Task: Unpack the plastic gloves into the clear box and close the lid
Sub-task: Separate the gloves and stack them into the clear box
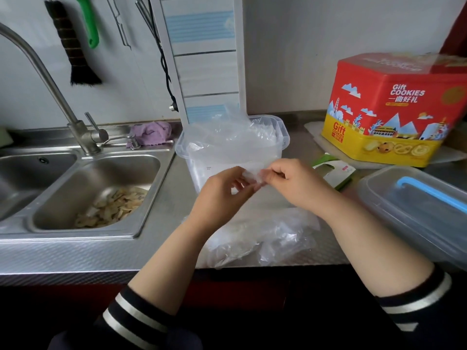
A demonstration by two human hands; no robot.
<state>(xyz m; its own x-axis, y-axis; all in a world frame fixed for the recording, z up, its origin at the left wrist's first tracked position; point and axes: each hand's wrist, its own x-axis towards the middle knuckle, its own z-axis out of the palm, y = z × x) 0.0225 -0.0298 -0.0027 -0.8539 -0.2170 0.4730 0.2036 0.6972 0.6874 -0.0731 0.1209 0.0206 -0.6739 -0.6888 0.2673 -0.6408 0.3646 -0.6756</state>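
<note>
A clear box (283,133) stands open on the steel counter, with thin plastic gloves (227,132) bulging above its rim. My left hand (222,195) and my right hand (295,183) meet in front of the box and both pinch one small clear plastic glove (254,176) between their fingertips. More crumpled clear plastic packaging (273,236) lies on the counter under my wrists, near the front edge. The box's clear lid with a blue handle (417,210) rests on the counter to the right.
A double steel sink (83,183) with food scraps and a tap (50,84) fills the left. A red and yellow cookie tin (394,109) stands back right on a white board. A green and white card (333,173) lies beside the box. A purple cloth (151,131) sits behind the sink.
</note>
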